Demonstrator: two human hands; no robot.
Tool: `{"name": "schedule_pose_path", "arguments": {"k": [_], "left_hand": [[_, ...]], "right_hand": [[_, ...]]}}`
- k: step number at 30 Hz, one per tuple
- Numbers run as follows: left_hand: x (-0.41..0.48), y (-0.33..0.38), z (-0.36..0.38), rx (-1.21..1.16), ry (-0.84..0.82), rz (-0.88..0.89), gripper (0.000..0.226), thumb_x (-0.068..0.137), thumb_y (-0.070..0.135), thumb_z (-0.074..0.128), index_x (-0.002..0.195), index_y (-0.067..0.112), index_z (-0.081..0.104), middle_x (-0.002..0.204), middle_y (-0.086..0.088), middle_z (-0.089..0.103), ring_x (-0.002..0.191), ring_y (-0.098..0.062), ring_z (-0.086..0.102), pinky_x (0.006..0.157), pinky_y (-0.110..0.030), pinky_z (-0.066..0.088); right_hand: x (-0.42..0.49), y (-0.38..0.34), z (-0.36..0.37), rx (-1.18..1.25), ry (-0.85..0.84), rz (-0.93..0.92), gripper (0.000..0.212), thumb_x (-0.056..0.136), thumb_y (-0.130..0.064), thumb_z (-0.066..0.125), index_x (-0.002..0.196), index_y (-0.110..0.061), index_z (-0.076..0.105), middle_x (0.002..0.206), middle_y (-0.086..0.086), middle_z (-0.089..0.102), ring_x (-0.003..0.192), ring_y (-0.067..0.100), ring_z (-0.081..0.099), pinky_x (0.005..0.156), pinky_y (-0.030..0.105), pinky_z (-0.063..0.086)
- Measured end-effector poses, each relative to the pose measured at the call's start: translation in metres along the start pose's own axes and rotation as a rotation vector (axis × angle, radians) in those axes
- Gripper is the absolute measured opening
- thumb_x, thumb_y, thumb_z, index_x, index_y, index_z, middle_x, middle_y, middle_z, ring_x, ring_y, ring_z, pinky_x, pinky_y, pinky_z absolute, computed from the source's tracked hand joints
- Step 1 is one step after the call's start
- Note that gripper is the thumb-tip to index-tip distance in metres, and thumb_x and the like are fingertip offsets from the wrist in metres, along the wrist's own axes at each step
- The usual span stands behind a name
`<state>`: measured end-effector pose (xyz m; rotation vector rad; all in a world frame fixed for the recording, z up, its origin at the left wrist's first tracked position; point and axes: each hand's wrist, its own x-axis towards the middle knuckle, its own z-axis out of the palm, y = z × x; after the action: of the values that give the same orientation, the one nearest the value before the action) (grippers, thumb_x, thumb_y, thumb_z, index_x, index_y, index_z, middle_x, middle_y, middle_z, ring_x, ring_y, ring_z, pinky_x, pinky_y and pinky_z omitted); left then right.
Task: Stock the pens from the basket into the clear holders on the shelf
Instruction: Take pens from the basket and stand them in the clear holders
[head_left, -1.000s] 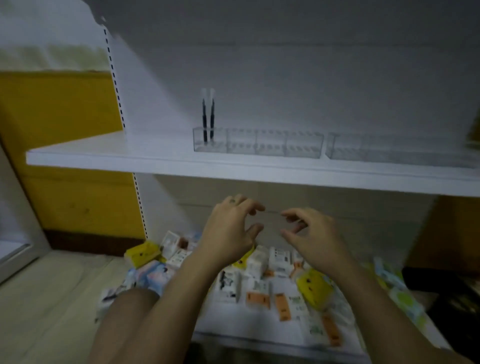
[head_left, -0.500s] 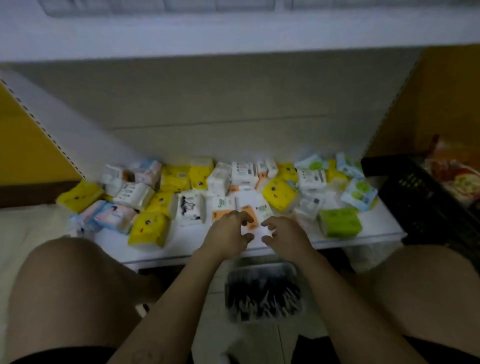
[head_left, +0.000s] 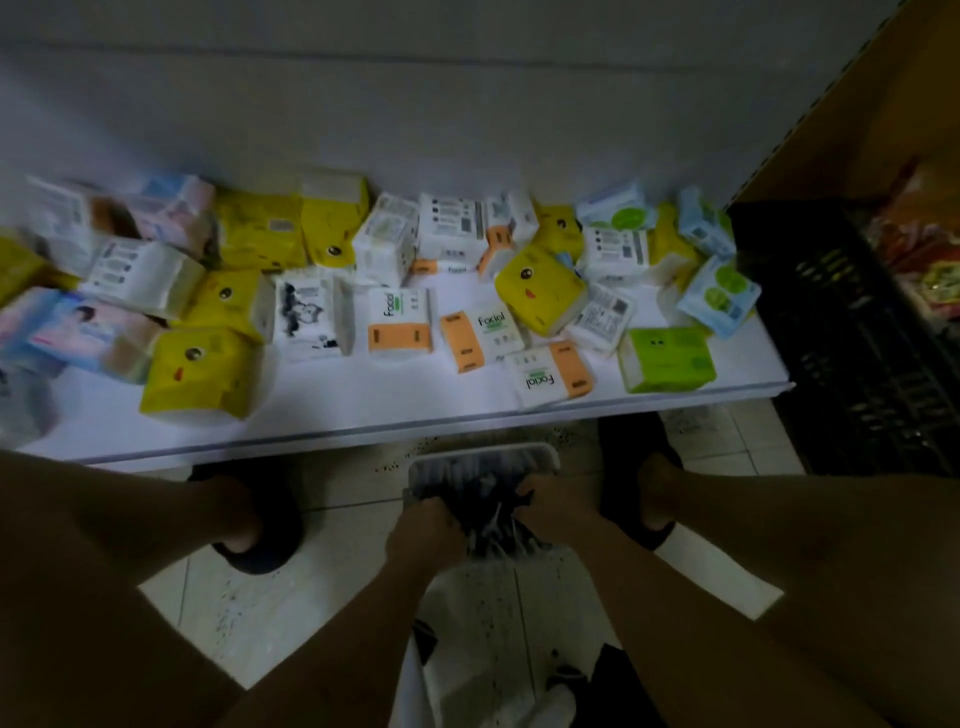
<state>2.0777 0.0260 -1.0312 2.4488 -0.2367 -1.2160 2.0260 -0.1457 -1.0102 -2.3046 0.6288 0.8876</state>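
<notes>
1. Left hand (head_left: 426, 535): near centre, knuckles up, fingers curled down and closed round a bunch of pens (head_left: 470, 480).
2. Right hand (head_left: 553, 512): just right of the left hand, fingers likewise curled into the same heap, gripping pens; fingertips hidden among them.
3. Pens: dark barrels with light ends, heaped in the basket (head_left: 483, 453); a few light ends fanned out between the two hands.
4. Basket: pale, rectangular, on the tiled floor (head_left: 332, 561), between two feet in dark slippers (head_left: 267, 545); near rim hidden by the hands, far rim just short of the shelf edge.
5. Shelf (head_left: 363, 428): white, low, spanning left to right beyond the basket.
6. Tissue packs (head_left: 400, 327): scattered loosely over the shelf; yellow, white-and-orange, pink-and-blue, one green pack at the right end.
7. Black crate (head_left: 852, 332): lattice-walled, at the right end of the shelf; blurred colourful packets further right.
</notes>
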Motion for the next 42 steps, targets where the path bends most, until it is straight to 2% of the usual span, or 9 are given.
{"name": "schedule_pose_path", "arguments": {"k": [3, 5, 8, 14, 21, 25, 30, 33, 42], "left_hand": [[0.016, -0.011, -0.005, -0.076, 0.16, -0.087, 0.023, 0.084, 0.018, 0.054, 0.107, 0.015, 0.054, 0.107, -0.012, 0.051, 0.105, -0.031, 0.053, 0.08, -0.036, 0.046], [0.033, -0.016, -0.011, -0.091, 0.171, -0.094, 0.024, 0.084, 0.017, 0.052, 0.108, 0.013, 0.053, 0.108, -0.013, 0.052, 0.106, -0.03, 0.05, 0.086, -0.038, 0.046], [0.053, -0.024, -0.002, -0.036, 0.041, -0.125, 0.027, 0.077, 0.03, 0.043, 0.092, 0.01, 0.053, 0.096, -0.015, 0.059, 0.096, -0.033, 0.056, 0.085, -0.038, 0.048], [0.058, -0.029, 0.034, -0.003, 0.012, -0.153, 0.065, 0.079, 0.043, 0.051, 0.133, 0.007, 0.044, 0.136, -0.02, 0.042, 0.121, -0.039, 0.044, 0.099, -0.05, 0.044], [0.053, -0.011, 0.009, -0.042, -0.05, -0.079, 0.029, 0.089, 0.018, 0.059, 0.108, -0.004, 0.062, 0.107, -0.021, 0.064, 0.103, -0.033, 0.061, 0.08, -0.034, 0.048], [0.051, -0.011, 0.013, -0.043, -0.064, -0.028, 0.013, 0.087, 0.01, 0.059, 0.078, 0.002, 0.065, 0.081, -0.016, 0.064, 0.086, -0.032, 0.061, 0.071, -0.032, 0.045], [0.048, -0.008, 0.017, 0.024, -0.101, 0.061, 0.015, 0.092, 0.012, 0.055, 0.089, 0.002, 0.066, 0.078, -0.012, 0.06, 0.091, -0.032, 0.058, 0.075, -0.032, 0.045], [0.054, -0.012, 0.015, 0.067, -0.143, 0.03, 0.023, 0.091, 0.018, 0.056, 0.099, 0.0, 0.069, 0.091, -0.016, 0.066, 0.091, -0.03, 0.062, 0.074, -0.033, 0.049], [0.059, -0.019, 0.017, 0.08, 0.054, -0.124, 0.024, 0.092, 0.025, 0.055, 0.106, 0.006, 0.057, 0.094, -0.009, 0.063, 0.079, -0.021, 0.056, 0.067, -0.03, 0.047]], "right_hand": [[0.012, 0.007, 0.015, 0.044, -0.005, 0.06, 0.028, 0.096, -0.023, 0.051, 0.122, -0.012, 0.055, 0.114, 0.009, 0.06, 0.095, 0.024, 0.057, 0.077, 0.028, 0.045], [0.017, 0.014, 0.019, 0.088, 0.042, 0.087, 0.023, 0.094, -0.021, 0.053, 0.113, -0.011, 0.058, 0.108, 0.01, 0.059, 0.091, 0.024, 0.055, 0.08, 0.032, 0.05], [0.026, 0.025, 0.021, 0.014, 0.015, 0.115, 0.04, 0.091, -0.028, 0.056, 0.127, -0.011, 0.054, 0.141, 0.02, 0.041, 0.125, 0.036, 0.043, 0.102, 0.041, 0.042], [0.041, 0.027, 0.026, -0.038, -0.023, 0.152, 0.049, 0.092, -0.035, 0.053, 0.137, -0.016, 0.047, 0.153, 0.016, 0.025, 0.138, 0.037, 0.029, 0.111, 0.048, 0.032], [0.052, 0.034, 0.032, 0.107, -0.083, 0.117, 0.03, 0.093, -0.023, 0.051, 0.11, -0.001, 0.062, 0.112, 0.014, 0.061, 0.101, 0.029, 0.057, 0.08, 0.028, 0.048], [0.054, 0.035, 0.04, 0.127, -0.044, 0.107, 0.029, 0.091, -0.019, 0.051, 0.096, 0.006, 0.066, 0.096, 0.018, 0.065, 0.091, 0.032, 0.06, 0.068, 0.028, 0.044], [0.056, 0.031, 0.036, 0.125, -0.03, 0.144, 0.031, 0.092, -0.018, 0.053, 0.066, -0.003, 0.054, 0.063, 0.003, 0.045, 0.06, 0.017, 0.044, 0.046, 0.021, 0.028], [0.056, 0.03, 0.037, 0.106, -0.015, 0.147, 0.043, 0.091, -0.015, 0.053, 0.053, -0.014, 0.035, 0.056, 0.0, 0.035, 0.051, 0.011, 0.032, 0.043, 0.021, 0.021], [0.047, 0.027, 0.027, 0.143, 0.087, 0.234, 0.033, 0.095, -0.018, 0.05, 0.062, -0.012, 0.049, 0.062, 0.0, 0.044, 0.067, 0.02, 0.048, 0.058, 0.022, 0.034]]}}
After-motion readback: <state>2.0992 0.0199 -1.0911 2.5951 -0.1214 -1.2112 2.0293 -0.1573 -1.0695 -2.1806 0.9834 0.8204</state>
